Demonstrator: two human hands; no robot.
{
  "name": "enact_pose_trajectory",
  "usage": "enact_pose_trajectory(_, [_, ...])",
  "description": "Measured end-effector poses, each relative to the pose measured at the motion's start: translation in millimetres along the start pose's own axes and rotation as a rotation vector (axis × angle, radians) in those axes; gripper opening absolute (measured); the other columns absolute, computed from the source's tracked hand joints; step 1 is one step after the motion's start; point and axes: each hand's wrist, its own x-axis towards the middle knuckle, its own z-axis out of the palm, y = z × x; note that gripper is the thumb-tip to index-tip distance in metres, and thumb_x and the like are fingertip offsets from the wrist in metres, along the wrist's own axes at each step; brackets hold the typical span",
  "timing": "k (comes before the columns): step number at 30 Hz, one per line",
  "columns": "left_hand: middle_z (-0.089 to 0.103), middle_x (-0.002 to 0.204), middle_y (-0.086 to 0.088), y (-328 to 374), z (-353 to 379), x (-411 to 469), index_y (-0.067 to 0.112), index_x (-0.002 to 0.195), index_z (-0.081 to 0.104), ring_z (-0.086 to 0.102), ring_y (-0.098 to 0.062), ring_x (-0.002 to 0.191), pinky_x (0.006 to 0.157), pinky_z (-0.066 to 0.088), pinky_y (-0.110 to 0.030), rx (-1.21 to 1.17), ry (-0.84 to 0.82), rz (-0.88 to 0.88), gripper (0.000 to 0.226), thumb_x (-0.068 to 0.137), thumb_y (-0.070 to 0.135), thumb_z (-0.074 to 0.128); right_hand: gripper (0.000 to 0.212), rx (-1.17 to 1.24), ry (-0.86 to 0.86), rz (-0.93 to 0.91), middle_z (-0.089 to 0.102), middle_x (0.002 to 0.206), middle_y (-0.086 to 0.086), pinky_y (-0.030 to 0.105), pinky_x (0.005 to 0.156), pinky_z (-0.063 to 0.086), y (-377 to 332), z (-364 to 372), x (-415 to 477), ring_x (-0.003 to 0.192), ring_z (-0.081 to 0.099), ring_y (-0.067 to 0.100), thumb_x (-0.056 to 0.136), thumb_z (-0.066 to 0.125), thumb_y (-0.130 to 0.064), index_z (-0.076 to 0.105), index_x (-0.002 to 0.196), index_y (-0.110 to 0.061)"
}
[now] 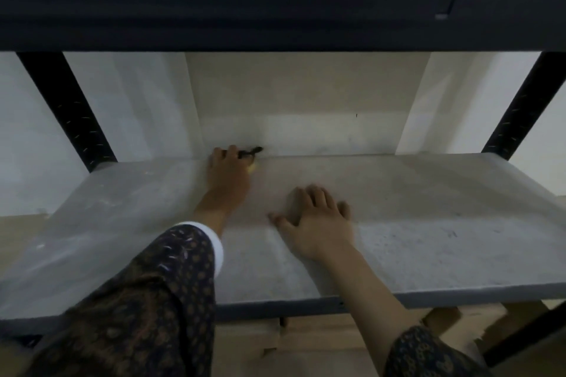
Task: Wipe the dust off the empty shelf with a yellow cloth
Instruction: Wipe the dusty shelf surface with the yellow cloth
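Wiping in progress: a mostly hidden yellow fabric cloth (252, 167) is gripped by the left hand (228, 167) at the rear edge of the dusty grey shelf board (428, 193), the right hand (318, 220) laid flat mid-board; a frontward sweep is judged next.

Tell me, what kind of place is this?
Probably a storeroom or storage corner: dark hole-punched metal uprights, a bare dusty shelf, and what look like cardboard boxes underneath, against a plain pale wall.
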Motion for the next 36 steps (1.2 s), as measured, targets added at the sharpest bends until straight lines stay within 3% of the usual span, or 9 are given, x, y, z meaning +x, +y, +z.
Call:
enact_pose_trajectory(5, [0.049,0.116,-0.018,-78.1,-2.9,-3.2,0.017,0.123,0.057,0.043,-0.041,0.104,0.091,0.044,-0.046,0.198,-0.047,-0.233,0.038,0.092,0.008,0.038,0.083,0.011,0.001,0.0,0.016,0.158,0.002,0.056,0.115,0.012,2.7,2.0,1.0,0.147,0.009,0.021,0.082,0.027,-0.076,0.022,0.147,-0.026])
enact_pose_trajectory(9, [0.045,0.123,-0.014,-54.1,-11.1,9.7,0.015,0.123,0.058,0.039,-0.041,0.114,0.094,0.042,-0.05,0.164,-0.124,-0.378,0.033,0.094,0.016,0.042,0.082,0.032,-0.021,-0.007,0.015,0.159,0.002,0.057,0.116,0.009,2.4,0.3,-0.1,0.147,0.008,0.022,0.082,0.028,-0.075,0.021,0.147,-0.025])
enact_pose_trajectory(13, [0.048,0.121,-0.02,31.2,-14.0,18.6,0.023,0.125,0.061,0.043,-0.041,0.108,0.096,0.042,-0.045,-0.248,-0.034,-0.003,0.035,0.094,0.015,0.047,0.082,0.006,-0.038,-0.008,0.017,0.158,0.003,0.056,0.116,0.012,0.8,-3.5,0.1,0.146,0.012,0.023,0.082,0.03,-0.074,0.023,0.147,-0.024])
enact_pose_trajectory(17, [0.048,0.121,-0.008,76.5,-0.8,6.6,0.031,0.123,0.061,0.04,-0.035,0.111,0.094,0.04,-0.042,-0.148,-0.067,0.212,0.033,0.095,0.023,0.046,0.081,0.032,-0.019,-0.021,0.025,0.156,0.003,0.049,0.114,0.02,10.2,-18.4,0.0,0.144,0.022,0.023,0.083,0.038,-0.071,0.027,0.146,-0.022])
enact_pose_trajectory(22, [0.049,0.124,-0.016,23.0,8.0,6.2,0.022,0.121,0.061,0.042,-0.041,0.11,0.092,0.042,-0.045,-0.014,0.027,0.013,0.035,0.092,0.011,0.044,0.089,0.019,-0.085,0.056,0.003,0.162,-0.002,0.052,0.118,0.007,55.3,-44.9,1.4,0.149,0.004,0.02,0.083,0.036,-0.074,0.008,0.152,-0.027])
enact_pose_trajectory(25, [0.045,0.122,-0.022,-7.7,-2.2,7.5,0.009,0.12,0.059,0.04,-0.043,0.113,0.099,0.039,-0.05,-0.016,0.002,-0.252,0.032,0.092,0.005,0.043,0.093,0.02,-0.129,0.139,-0.001,0.162,-0.003,0.052,0.119,0.004,82.5,-57.1,1.8,0.15,0.001,0.019,0.079,0.033,-0.079,0.005,0.152,-0.029])
enact_pose_trajectory(27, [0.043,0.12,-0.022,-12.0,-6.2,13.3,0.01,0.121,0.06,0.04,-0.044,0.113,0.098,0.04,-0.051,-0.006,-0.02,-0.312,0.032,0.094,0.009,0.042,0.096,0.018,-0.145,0.18,-0.001,0.162,-0.003,0.051,0.119,0.004,96.3,-62.0,0.3,0.15,0.001,0.019,0.078,0.033,-0.081,0.004,0.152,-0.027])
enact_pose_trajectory(32, [0.054,0.098,-0.02,81.7,-5.7,36.6,0.03,0.125,0.06,0.052,-0.039,0.088,0.074,0.037,-0.038,-0.12,0.029,0.139,0.053,0.081,0.008,0.039,0.106,0.004,-0.145,0.287,-0.001,0.162,0.003,0.053,0.118,0.005,130.0,-67.2,-0.4,0.149,0.002,0.025,0.075,0.035,-0.084,0.004,0.153,-0.019])
enact_pose_trajectory(36, [0.054,0.109,-0.016,173.5,0.8,13.5,0.02,0.121,0.064,0.045,-0.038,0.1,0.089,0.042,-0.046,-0.344,-0.035,0.314,0.045,0.086,0.009,0.039,0.115,-0.033,-0.142,0.303,0.002,0.162,0.005,0.054,0.117,0.011,150.9,-62.0,-2.8,0.149,0.004,0.025,0.068,0.036,-0.087,0.006,0.152,-0.014])
